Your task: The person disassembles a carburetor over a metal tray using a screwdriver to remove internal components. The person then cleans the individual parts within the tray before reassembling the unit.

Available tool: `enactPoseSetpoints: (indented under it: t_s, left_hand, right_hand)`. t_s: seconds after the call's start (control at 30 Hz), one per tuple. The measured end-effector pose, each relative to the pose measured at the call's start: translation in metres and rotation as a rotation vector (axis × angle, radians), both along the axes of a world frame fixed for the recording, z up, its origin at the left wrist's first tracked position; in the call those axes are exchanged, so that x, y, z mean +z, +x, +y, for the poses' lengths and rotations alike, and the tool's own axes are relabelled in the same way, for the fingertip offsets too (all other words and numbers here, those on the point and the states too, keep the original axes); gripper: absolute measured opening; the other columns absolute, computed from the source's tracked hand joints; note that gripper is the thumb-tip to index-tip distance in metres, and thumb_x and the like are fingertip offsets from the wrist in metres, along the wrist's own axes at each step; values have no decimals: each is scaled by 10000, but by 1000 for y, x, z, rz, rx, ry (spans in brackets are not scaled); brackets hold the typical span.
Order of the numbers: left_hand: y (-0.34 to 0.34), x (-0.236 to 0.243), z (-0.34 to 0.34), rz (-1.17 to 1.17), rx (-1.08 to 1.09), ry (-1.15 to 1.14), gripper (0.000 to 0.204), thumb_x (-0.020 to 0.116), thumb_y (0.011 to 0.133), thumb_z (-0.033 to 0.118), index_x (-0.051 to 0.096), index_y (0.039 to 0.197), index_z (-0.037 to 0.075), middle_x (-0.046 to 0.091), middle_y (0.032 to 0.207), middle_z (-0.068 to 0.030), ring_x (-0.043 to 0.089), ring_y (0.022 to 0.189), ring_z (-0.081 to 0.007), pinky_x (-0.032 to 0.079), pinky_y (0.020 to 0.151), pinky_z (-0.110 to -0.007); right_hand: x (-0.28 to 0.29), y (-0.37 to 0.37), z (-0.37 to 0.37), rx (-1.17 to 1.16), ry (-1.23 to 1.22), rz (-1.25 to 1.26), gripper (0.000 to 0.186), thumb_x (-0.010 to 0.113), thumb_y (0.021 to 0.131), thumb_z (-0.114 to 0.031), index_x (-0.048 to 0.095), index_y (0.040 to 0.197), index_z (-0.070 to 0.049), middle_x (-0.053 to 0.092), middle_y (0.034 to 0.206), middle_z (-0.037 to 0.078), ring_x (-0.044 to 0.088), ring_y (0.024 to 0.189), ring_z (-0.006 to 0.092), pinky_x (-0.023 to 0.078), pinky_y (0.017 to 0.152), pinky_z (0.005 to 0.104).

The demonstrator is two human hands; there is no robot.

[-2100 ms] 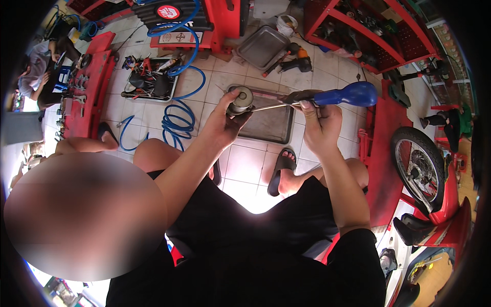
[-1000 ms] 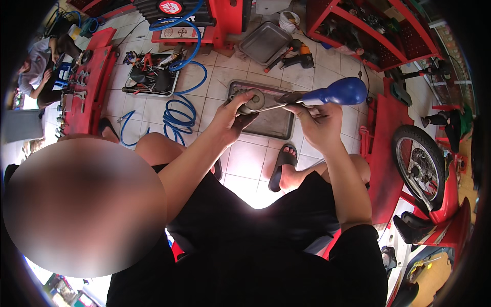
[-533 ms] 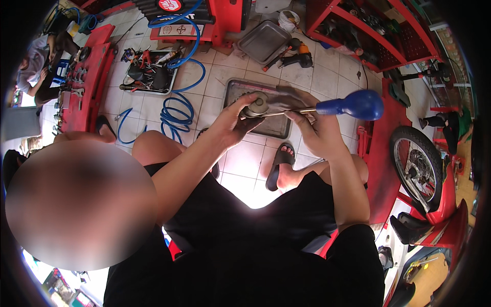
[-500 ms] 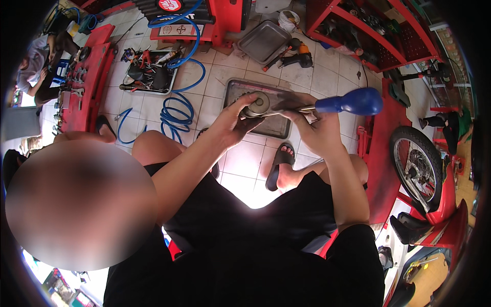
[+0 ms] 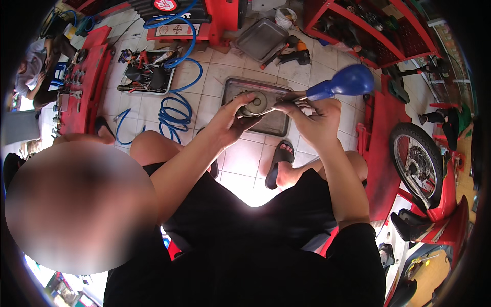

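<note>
My left hand (image 5: 229, 123) is closed around a round grey metal part (image 5: 257, 104) with a raised knob at its centre. Its kind I cannot make out for certain. In my right hand (image 5: 318, 125) is a screwdriver (image 5: 348, 83) with a bulbous blue handle, gripped by its thin shaft. The handle sticks out beyond the fingers, up and to the right. The shaft's other end reaches the lower right side of the metal part. Something whitish, perhaps a rag, shows between my right fingers. Both hands are over a metal tray (image 5: 271, 129) on the floor.
Beyond lie another tray (image 5: 262, 40) and an orange-black power tool (image 5: 300, 55). At left are a tool-filled tray (image 5: 148, 74), a coiled blue hose (image 5: 174, 118) and a red bench (image 5: 87, 97), where another person sits. A motorcycle wheel (image 5: 417, 166) stands at right beside a red platform.
The screwdriver's handle has swung up and slightly left, away from me, so the tool lies more steeply. The metal part has tilted a little in my left hand.
</note>
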State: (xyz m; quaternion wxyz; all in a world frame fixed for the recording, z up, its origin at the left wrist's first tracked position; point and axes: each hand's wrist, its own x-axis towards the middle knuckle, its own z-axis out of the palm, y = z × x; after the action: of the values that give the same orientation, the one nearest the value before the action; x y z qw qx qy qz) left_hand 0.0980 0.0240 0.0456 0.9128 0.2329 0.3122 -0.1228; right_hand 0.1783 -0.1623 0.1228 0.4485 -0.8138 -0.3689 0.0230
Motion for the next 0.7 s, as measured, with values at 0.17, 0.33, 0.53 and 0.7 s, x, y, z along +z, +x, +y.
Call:
enactPoseSetpoints:
  t_s: [0.17,0.33,0.53,0.7]
  left_hand:
    - [-1,1,-2,23,3,-25,481,749,784,224,510,1154,31,548,1161,-131,563,1075,-266,424,1062,-415]
    - [1,-2,2,9,46,-31,485,742,790,210,498,1165,23,546,1168,-141,557,1093,-271,427,1063,-415]
    - [1,-2,0,34,10,-37,478,736,795,202,496,1167,22,530,1186,-140,540,1119,-269,430,1063,-415]
    - [1,0,-2,19,12,-3,457,731,807,241,527,1160,33,545,1145,-110,548,1087,-232,439,1024,-384]
  right_hand:
    - [-3,-3,4,18,45,-42,347,690,828,-59,585,1141,46,695,993,115,680,886,187,524,755,311]
    - [0,-2,0,84,218,286,244,625,869,-18,605,1105,44,696,974,112,681,866,191,534,779,309]
    - [-1,-2,5,-24,-44,189,121,761,767,-58,686,835,8,698,756,69,664,680,121,511,593,234]
    - [6,-16,15,-53,256,164,183,695,827,-54,652,983,31,671,980,111,635,898,166,488,776,280]
